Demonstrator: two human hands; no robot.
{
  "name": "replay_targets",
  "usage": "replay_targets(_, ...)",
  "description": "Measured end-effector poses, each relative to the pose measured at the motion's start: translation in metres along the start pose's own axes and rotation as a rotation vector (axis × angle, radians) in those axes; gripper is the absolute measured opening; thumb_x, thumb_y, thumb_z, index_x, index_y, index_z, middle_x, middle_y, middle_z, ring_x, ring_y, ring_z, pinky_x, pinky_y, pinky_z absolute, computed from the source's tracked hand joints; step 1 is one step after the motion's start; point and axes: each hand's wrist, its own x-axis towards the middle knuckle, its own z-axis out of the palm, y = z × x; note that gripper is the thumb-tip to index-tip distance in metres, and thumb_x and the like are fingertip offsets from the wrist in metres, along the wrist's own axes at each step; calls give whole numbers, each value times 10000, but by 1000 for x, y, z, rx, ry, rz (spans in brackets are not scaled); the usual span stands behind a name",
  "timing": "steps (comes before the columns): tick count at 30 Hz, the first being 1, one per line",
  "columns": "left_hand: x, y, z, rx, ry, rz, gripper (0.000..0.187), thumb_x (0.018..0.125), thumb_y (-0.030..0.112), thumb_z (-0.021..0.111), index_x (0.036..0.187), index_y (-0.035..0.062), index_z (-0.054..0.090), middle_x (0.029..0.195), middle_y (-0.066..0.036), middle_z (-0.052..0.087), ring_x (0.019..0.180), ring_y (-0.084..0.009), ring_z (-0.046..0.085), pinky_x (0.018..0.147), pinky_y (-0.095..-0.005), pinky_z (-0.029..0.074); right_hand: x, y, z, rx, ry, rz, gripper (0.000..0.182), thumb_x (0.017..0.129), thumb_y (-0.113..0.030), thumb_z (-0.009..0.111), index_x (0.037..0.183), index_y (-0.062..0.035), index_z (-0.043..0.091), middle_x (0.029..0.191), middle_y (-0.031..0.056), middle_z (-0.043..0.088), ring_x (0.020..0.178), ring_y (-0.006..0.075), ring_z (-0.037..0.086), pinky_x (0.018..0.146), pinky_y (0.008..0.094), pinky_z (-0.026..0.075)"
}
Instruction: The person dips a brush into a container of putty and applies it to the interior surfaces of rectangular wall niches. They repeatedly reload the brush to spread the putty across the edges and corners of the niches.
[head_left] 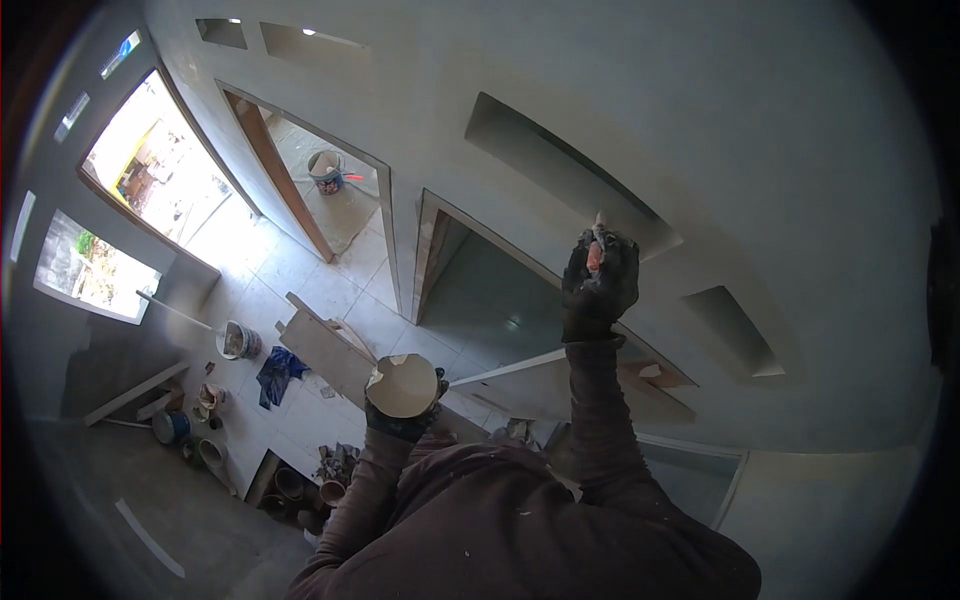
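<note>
My left hand (405,422), in a dark glove, holds a round bowl (404,386) from below; its inside looks pale beige. My right hand (600,275), also in a dark glove, is raised near the wall and closed round a small tool with an orange-red handle (595,257). A pale tip of the tool sticks out above the fingers, close to the lower edge of a long recess (560,165) in the grey wall. The rest of the tool is hidden by the hand.
Below me are a wooden plank (325,345), a bucket (238,341) with a pole, a blue cloth (280,375) and several containers on the tiled floor. Another bucket (326,172) stands beyond a doorway. A smaller recess (735,330) is at the right.
</note>
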Motion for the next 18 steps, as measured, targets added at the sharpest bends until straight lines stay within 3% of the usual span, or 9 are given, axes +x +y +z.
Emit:
replay_targets(2,-5,29,21,1856,63,287,488,1017,378,494,1401,77,500,1347,-121,596,1277,-295,564,1112,-457,441,7,-25,35,29,37,7,325,773,30,717,1077,-57,640,891,53,645,845,298,656,747,411,538)
replay_targets(3,-3,39,9,1387,96,230,538,939,326,622,1408,89,505,1317,-77,629,1266,-247,579,1108,-412,444,11,-40,52,110,36,-8,352,758,30,723,1088,-60,638,890,54,646,869,302,656,757,422,538)
replay_targets(4,-3,53,5,1394,89,226,538,939,326,622,1408,89,505,1317,-77,629,1266,-247,579,1108,-412,444,15,-57,70,191,35,-21,379,743,31,729,1099,-62,636,889,55,647,893,306,655,766,433,539)
replay_targets(6,-2,81,-2,1958,216,406,632,828,326,734,1377,83,533,1285,-68,652,1251,-254,589,1088,-426,455,21,-88,101,243,19,-38,422,724,25,740,1120,-62,623,934,80,649,916,318,650,791,433,537)
replay_targets(10,-6,116,-14,2068,185,568,582,757,235,791,1278,56,606,1194,-87,687,1128,-238,653,992,-407,506,10,-128,134,323,-78,23,455,729,21,750,1155,-58,610,995,105,647,926,331,647,809,423,537)
replay_targets(14,-14,124,13,1991,147,684,676,792,173,790,1369,34,468,1204,-104,671,1102,-250,676,961,-413,560,2,-137,123,488,-44,96,448,756,19,762,1168,-61,606,1071,132,659,964,346,659,816,437,552)
replay_targets(16,-13,120,14,1815,152,661,629,789,186,774,1341,37,511,1195,-98,683,1092,-236,680,951,-389,553,0,-124,122,455,3,97,410,794,-1,764,1166,-53,600,1097,138,670,993,358,667,840,431,561)
replay_targets(18,-13,117,11,1637,162,633,587,786,199,757,1312,40,554,1186,-93,695,1083,-221,684,940,-366,547,9,-106,107,397,47,174,220,869,-37,727,1073,-1,653,1040,183,674,956,376,681,852,423,552)
